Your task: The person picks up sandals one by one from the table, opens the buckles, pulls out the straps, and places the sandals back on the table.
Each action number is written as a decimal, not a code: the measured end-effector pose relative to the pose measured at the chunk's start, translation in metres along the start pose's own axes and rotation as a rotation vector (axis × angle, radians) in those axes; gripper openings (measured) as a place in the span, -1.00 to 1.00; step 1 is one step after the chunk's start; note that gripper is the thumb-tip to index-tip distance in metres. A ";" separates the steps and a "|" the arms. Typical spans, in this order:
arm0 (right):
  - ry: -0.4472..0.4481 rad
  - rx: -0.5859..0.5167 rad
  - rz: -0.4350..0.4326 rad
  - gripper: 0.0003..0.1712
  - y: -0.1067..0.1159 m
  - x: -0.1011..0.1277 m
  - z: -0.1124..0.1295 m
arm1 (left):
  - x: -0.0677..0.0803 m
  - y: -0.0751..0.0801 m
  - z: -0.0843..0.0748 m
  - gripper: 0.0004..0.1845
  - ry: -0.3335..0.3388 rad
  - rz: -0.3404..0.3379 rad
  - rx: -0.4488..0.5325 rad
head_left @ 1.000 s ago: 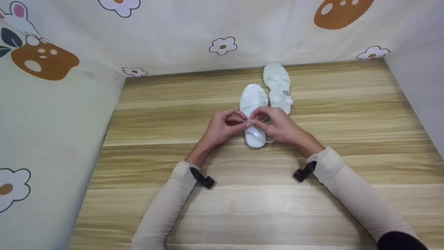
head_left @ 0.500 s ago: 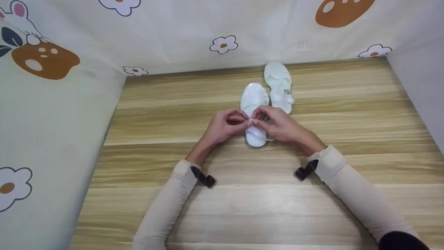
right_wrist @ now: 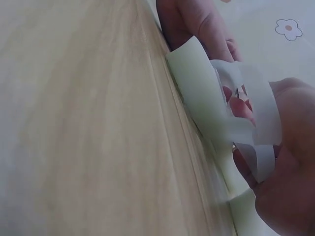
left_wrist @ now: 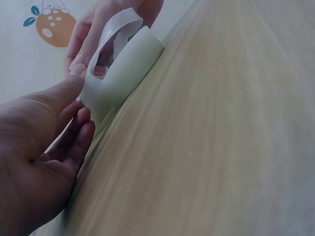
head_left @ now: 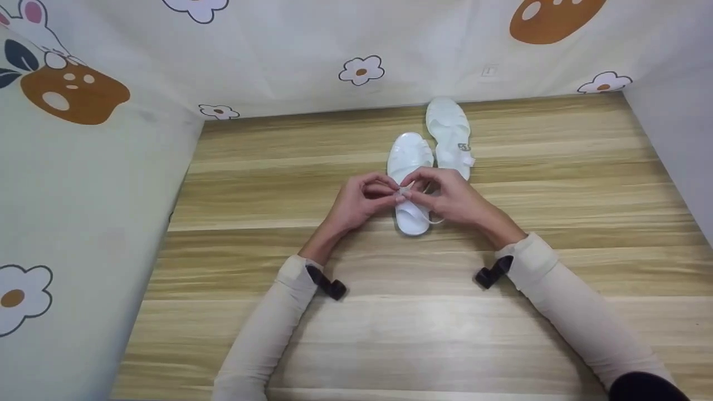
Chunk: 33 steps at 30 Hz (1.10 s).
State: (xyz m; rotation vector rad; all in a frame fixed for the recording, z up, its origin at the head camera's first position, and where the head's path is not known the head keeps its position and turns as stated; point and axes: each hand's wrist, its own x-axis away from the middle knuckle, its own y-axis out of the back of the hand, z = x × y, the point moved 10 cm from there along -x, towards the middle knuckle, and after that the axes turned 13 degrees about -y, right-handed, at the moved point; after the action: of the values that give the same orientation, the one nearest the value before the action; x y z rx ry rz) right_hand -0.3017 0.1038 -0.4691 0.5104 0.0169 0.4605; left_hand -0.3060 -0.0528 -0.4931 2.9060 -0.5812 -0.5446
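A white jelly sandal (head_left: 411, 153) lies on the wood-grain surface, toe away from me. Over its middle, my left hand (head_left: 356, 205) pinches the strap end with thumb and index finger. My right hand (head_left: 452, 196) pinches the ankle strap from the other side, fingertips almost meeting the left ones. In the right wrist view the pale strap (right_wrist: 266, 105) loops above the heel, and a small shiny metal piece shows between the fingertips. The left wrist view shows the sandal's heel (left_wrist: 129, 69) standing close beside the left fingers. Fingers cover the fastening itself.
Just right and farther back lies the matching white sandal (head_left: 447, 117), its buckle (head_left: 464, 147) on the right side. Behind it rises a wall covering (head_left: 289, 61) printed with flowers. Wood-grain surface (head_left: 390, 334) stretches in front, between the forearms.
Both hands stay at the sandal's strap. My right thumb and index finger have shifted slightly, and a bit more of the pale strap shows between the fingertips. The view has tilted a little.
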 end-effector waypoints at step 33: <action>-0.020 -0.019 0.060 -0.74 -0.002 0.002 -0.003 | 0.000 -0.001 -0.002 -0.79 0.004 0.014 -0.018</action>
State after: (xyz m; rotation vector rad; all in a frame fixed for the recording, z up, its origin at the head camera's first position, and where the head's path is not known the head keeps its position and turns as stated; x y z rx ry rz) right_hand -0.2997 0.1046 -0.4727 0.4976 -0.0217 0.5142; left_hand -0.3045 -0.0516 -0.4920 2.8836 -0.5926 -0.5389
